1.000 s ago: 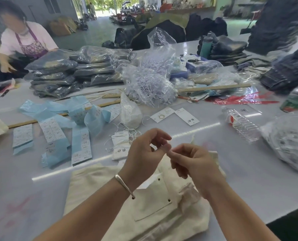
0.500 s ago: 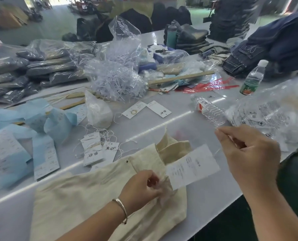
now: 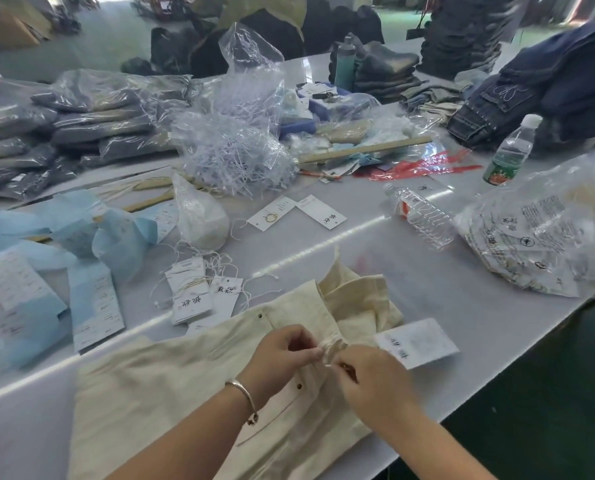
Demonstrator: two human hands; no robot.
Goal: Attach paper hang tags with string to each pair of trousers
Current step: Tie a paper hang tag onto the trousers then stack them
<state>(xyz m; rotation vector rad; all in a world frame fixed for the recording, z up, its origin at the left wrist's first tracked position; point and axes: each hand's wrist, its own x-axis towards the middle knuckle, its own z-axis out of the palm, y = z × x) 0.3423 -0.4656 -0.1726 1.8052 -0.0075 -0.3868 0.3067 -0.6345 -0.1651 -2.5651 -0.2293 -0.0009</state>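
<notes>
bright, even daylight throughout; strongest at the open doorway (image 3: 563,8) in the far background, slightly washed out. long white glare streak across the glossy table (image 3: 445,282), from lower left toward upper right. specular highlights on the plastic bags (image 3: 91,112) and lying bottle (image 3: 424,216). shadows soft and faint, just beneath the hands. motion blur on right hand (image 3: 375,379) and hang tag (image 3: 417,342); printing illegible. wide-angle bowing of table edges; corners soft, background smeared.
</notes>
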